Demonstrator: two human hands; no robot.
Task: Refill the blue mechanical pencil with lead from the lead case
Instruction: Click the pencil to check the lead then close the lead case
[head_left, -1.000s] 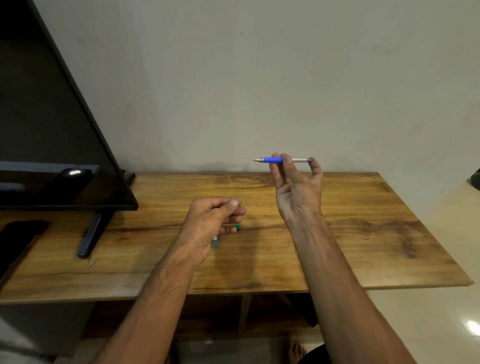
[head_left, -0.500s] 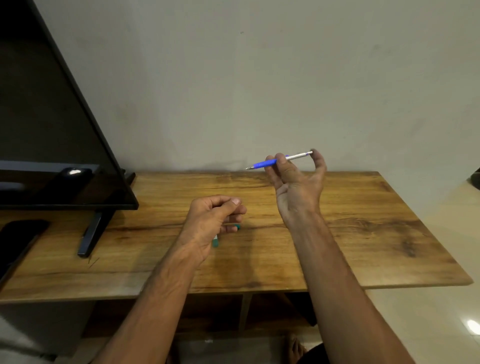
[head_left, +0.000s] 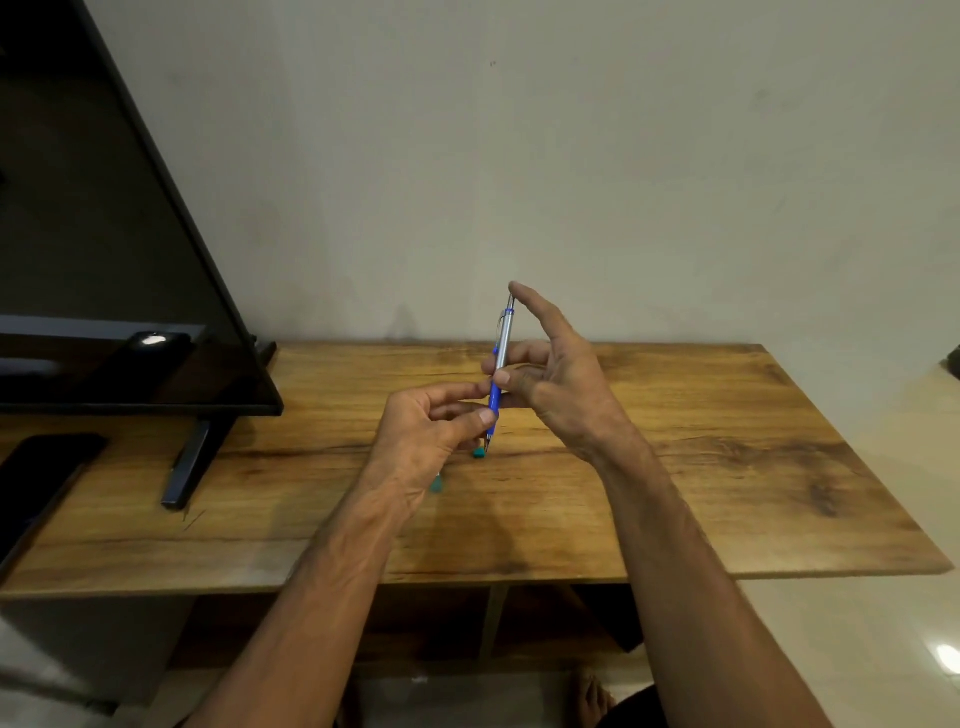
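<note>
Blue below and silver above, the slim blue-and-silver mechanical pencil (head_left: 503, 358) stands almost upright, tip down, above the middle of the tabletop. The right hand (head_left: 563, 395) has its grip closed on the silver barrel, thumb against curled fingers, while its straight forefinger (head_left: 524, 296) reaches up to the pencil's top end. The left hand (head_left: 423, 434) has its grip closed lower down, thumb and forefinger pinching the blue part just above the tip. Under that hand two ends of the small teal lead case (head_left: 437, 485) peep out, one just beside the pencil's tip, one below the heel of the palm; the hand hides the rest. Beneath lies the brown wood-grain tabletop (head_left: 727, 467) set against a plain pale wall (head_left: 623, 156). Over at the left stands a black flat screen (head_left: 104, 260) on a dark metal foot (head_left: 187, 467), with a flat black slab (head_left: 41, 467) near it.
</note>
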